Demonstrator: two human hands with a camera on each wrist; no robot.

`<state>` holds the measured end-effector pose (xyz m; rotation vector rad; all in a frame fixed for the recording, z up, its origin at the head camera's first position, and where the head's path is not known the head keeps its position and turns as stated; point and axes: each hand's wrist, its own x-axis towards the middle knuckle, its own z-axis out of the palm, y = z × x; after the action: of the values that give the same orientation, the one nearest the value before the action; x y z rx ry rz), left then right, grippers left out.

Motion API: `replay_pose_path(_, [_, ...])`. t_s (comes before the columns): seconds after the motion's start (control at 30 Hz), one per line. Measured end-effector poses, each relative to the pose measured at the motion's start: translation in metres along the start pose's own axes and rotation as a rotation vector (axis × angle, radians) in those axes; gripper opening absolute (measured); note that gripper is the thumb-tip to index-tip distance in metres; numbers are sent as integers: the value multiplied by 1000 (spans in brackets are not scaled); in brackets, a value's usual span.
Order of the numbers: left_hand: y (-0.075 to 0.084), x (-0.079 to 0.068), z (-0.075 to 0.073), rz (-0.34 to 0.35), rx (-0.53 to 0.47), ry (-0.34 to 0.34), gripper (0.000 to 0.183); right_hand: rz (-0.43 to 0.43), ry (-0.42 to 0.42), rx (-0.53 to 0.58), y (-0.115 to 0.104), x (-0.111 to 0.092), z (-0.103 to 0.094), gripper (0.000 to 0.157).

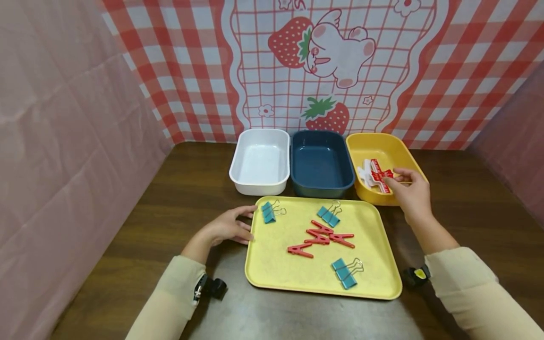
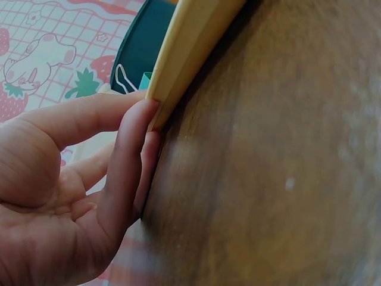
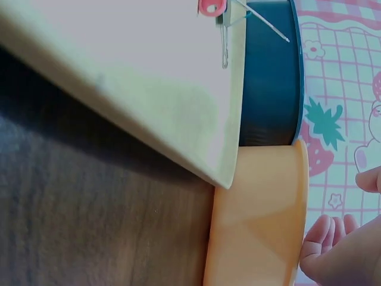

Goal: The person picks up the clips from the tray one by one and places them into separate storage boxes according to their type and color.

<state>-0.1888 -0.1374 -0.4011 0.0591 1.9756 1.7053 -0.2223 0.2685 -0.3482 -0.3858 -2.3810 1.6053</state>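
Observation:
My right hand (image 1: 411,194) hovers over the near right part of the yellow bin (image 1: 414,163), with thumb and fingers apart beside a red clip (image 1: 376,171). A white clip (image 1: 364,173) lies against the red one in that bin. In the right wrist view, nothing shows between the thumb and fingers of the right hand (image 3: 348,247). My left hand (image 1: 227,225) touches the left rim of a yellow tray (image 1: 280,271) with its fingertips. On the tray lie several red clothespins (image 1: 301,250) and three teal binder clips, at the upper left (image 1: 268,212), upper middle (image 1: 328,215) and lower right (image 1: 344,273).
A white bin (image 1: 259,189) and a dark blue bin (image 1: 322,190) stand left of the yellow one, side by side behind the tray. The brown table (image 1: 170,198) extends past both sides. A checked cloth (image 1: 191,71) hangs behind the bins.

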Motion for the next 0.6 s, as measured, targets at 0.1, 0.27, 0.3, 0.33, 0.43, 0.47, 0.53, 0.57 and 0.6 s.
replay_pose_path(0.1, [0,0,0,-1,-1,2,82,1,-3,17,0,-2,0,20])
replay_pose_path(0.27, [-1,0,0,3,-7,1,82,16,-28,32,2,-9,-1,23])
replay_pose_path(0.3, [-1,0,0,5,-8,0,82,13,-36,31,3,-10,-1,25])
replay_pose_path(0.33, [-1,0,0,6,-10,-1,82,13,-42,35,3,-11,-1,26])
replay_pose_path(0.43, [0,0,0,6,-11,-2,82,1,-51,37,6,-13,-1,29])
replay_pose_path(0.47, [0,0,0,5,-10,-2,82,-3,-50,38,7,-14,-1,30])
replay_pose_path(0.53, [0,0,1,1,-7,0,81,-7,-49,38,9,-15,-1,29])
replay_pose_path(0.57, [0,0,1,0,-6,1,81,-10,-46,36,9,-16,0,29])
replay_pose_path(0.6, [0,0,1,-2,-5,1,81,-12,-43,34,10,-17,0,28])
